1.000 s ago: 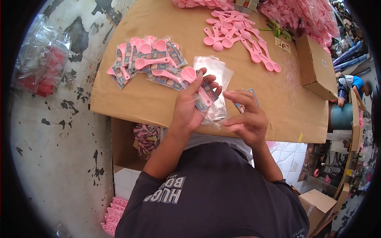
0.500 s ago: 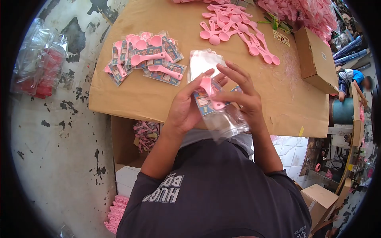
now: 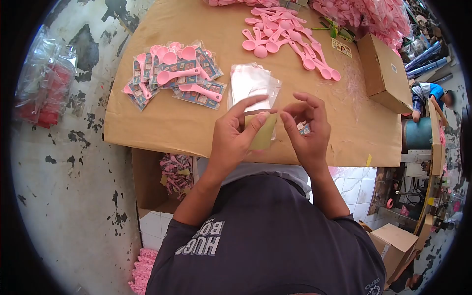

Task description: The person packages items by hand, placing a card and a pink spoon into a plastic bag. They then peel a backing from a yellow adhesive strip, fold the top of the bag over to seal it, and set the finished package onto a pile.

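My left hand [image 3: 234, 135] is closed in a pinch on a clear bag with a yellow-green card back [image 3: 263, 131] showing. A trace of pink shows at its edges; the rest of its contents is hidden. My right hand [image 3: 309, 129] is beside it, fingers curled around a small printed card [image 3: 304, 129], mostly covered by the palm. Just beyond my hands lies a stack of clear bags [image 3: 250, 83]. To the left is a pile of bagged pink measuring spoons with blue printed cards [image 3: 178, 74]. Loose pink measuring spoons [image 3: 285, 34] are heaped at the back.
Brown paper covers the table [image 3: 162, 125]. A cardboard box [image 3: 382, 73] and a large bag of pink spoons [image 3: 366, 19] stand at the right. An open box of pink pieces [image 3: 177, 174] sits below the left edge. Another person [image 3: 427, 96] is at far right.
The bag in my left hand has turned over, from the pink spoon and blue card side to the yellow-green back. My right hand has moved off it, its fingers now curled.
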`<act>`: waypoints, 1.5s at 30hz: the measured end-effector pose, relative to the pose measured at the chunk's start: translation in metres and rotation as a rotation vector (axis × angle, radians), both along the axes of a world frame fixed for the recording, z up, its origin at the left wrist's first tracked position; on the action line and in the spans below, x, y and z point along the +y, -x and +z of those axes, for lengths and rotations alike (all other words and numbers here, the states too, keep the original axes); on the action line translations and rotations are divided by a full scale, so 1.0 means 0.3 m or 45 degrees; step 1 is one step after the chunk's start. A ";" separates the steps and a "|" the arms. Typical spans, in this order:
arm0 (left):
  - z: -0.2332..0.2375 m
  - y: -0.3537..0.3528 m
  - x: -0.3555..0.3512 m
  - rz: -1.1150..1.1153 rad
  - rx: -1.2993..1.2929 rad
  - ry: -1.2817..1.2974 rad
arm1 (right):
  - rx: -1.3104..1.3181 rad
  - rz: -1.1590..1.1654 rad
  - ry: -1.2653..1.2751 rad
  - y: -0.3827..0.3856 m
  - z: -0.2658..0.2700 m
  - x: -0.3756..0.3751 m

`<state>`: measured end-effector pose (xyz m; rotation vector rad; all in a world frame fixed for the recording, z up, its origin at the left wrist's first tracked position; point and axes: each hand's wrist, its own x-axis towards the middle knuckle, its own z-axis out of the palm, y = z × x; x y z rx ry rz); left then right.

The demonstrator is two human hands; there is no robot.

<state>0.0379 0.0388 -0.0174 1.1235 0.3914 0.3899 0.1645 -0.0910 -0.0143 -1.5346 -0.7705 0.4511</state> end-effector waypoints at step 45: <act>-0.050 0.060 0.026 0.169 -0.147 -0.187 | 0.222 0.341 0.003 -0.032 -0.010 0.017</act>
